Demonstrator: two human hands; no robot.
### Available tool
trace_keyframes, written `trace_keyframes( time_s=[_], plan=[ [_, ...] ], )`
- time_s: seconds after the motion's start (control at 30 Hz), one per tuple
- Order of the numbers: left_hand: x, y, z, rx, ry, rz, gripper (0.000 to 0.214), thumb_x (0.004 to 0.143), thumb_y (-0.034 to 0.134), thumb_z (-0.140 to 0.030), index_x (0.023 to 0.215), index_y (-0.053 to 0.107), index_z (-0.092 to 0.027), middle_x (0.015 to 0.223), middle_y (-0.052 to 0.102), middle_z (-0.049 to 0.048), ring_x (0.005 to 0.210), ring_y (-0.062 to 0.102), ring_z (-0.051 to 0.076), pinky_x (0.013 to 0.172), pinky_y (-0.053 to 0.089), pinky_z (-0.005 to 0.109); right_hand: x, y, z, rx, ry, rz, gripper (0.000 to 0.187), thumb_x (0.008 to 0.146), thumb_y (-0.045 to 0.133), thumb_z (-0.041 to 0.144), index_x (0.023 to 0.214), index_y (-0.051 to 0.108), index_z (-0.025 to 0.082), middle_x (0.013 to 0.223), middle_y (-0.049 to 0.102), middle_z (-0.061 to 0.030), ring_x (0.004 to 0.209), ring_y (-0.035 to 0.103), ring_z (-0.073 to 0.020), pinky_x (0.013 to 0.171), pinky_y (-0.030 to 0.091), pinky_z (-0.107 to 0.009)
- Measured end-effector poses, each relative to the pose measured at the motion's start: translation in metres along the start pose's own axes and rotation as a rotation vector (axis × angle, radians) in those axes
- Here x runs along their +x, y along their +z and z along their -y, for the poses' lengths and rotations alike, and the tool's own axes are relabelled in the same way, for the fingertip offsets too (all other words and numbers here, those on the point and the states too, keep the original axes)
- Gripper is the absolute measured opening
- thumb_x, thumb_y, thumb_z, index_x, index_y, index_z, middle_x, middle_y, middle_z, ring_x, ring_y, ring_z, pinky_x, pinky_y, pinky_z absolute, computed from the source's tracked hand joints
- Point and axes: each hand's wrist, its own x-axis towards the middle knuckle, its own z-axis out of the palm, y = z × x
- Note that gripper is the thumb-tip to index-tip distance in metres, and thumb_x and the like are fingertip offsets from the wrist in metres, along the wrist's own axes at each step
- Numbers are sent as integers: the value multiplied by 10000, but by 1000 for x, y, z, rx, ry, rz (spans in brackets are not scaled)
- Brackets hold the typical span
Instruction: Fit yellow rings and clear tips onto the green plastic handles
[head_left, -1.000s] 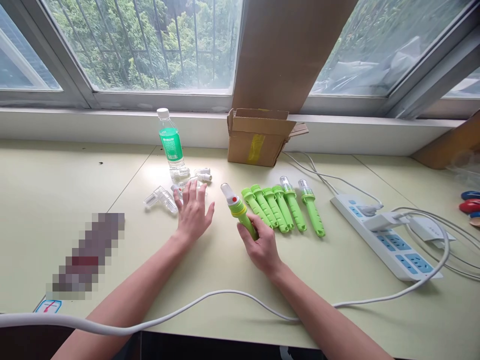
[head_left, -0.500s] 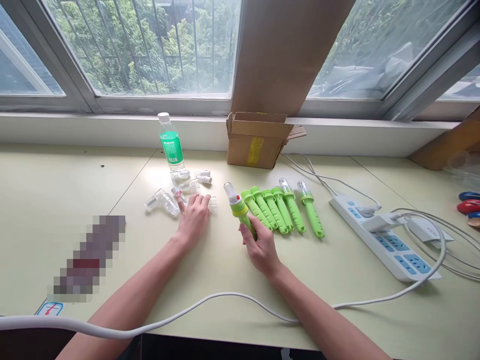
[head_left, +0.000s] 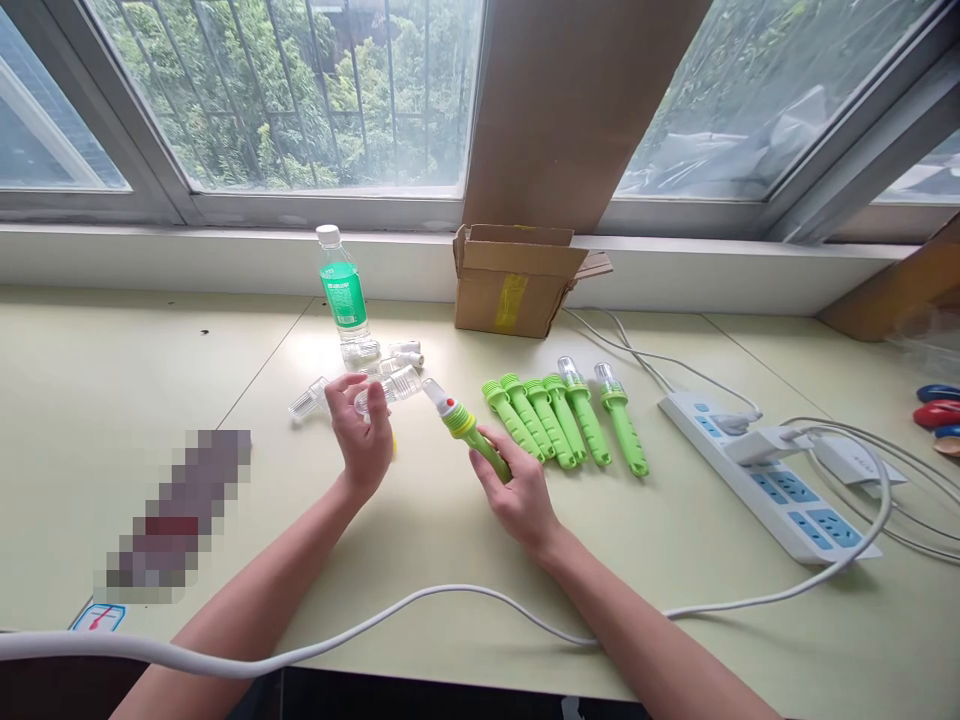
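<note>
My left hand (head_left: 361, 438) is closed around a clear plastic cap (head_left: 400, 384), its wide end turned to the right. My right hand (head_left: 521, 492) grips a green light stick (head_left: 463, 424) by its handle. The stick has a white, clear-tipped top and a red spot; it tilts left, its tip close to the cap but apart. More clear caps (head_left: 306, 402) lie left of and behind my left hand, with small white pieces (head_left: 405, 358). A bit of yellow shows beside my left palm. Several green handles (head_left: 541, 420) lie in a row to the right; two carry clear caps.
A water bottle (head_left: 343, 290) stands at the back left and an open cardboard box (head_left: 510, 290) at the back middle. On the right, a white power strip (head_left: 765, 480) has plugs and cables. A white cable (head_left: 420, 600) crosses the table front, over my forearms.
My left hand has lifted from the table, turned palm inward and now holds a clear cap. The light stick in my right hand has tilted and moved left toward it.
</note>
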Motion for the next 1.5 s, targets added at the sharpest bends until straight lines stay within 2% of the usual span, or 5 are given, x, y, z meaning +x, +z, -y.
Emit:
trace_keyframes(
  time_s=[0.2, 0.43, 0.67, 1.2, 1.5],
  plan=[
    [6, -2, -1, -47, -61, 54, 243, 885, 501, -426, 871, 504, -183, 756, 518, -22, 464, 502, 57, 453, 436, 203, 1, -1, 2, 17, -96, 28, 296, 859, 552, 244, 1151, 594, 220, 1049, 672, -61, 910, 628, -208, 753, 506, -312],
    [-12, 3, -7, -76, -80, 386, 295, 782, 655, -373, 974, 514, -198, 711, 526, -30, 568, 528, 90, 521, 444, 208, -3, 1, -2, -58, -96, 89, 385, 785, 636, 258, 1156, 549, 209, 956, 647, -68, 784, 616, -203, 619, 485, -291],
    [-20, 9, -14, -295, -319, 351, 407, 768, 683, -357, 1048, 421, -221, 735, 573, -27, 626, 598, 111, 577, 504, 231, -3, 1, -4, -80, -52, 41, 184, 788, 609, 220, 946, 517, 206, 833, 586, -21, 629, 531, -148, 557, 414, -271],
    [-19, 11, -13, -368, -329, 342, 390, 768, 690, -299, 1037, 421, -219, 773, 631, 3, 668, 616, 112, 577, 506, 217, -2, 1, -1, -37, -12, 72, 344, 787, 657, 325, 1088, 544, 204, 877, 632, -42, 690, 581, -173, 643, 475, -295],
    [-18, 11, -13, -386, -313, 372, 385, 783, 674, -303, 1078, 441, -221, 806, 649, 19, 723, 648, 134, 601, 526, 239, 1, -3, 3, -90, -62, 100, 178, 883, 521, 309, 976, 606, 185, 827, 628, -55, 709, 565, -174, 633, 446, -291]
  ],
)
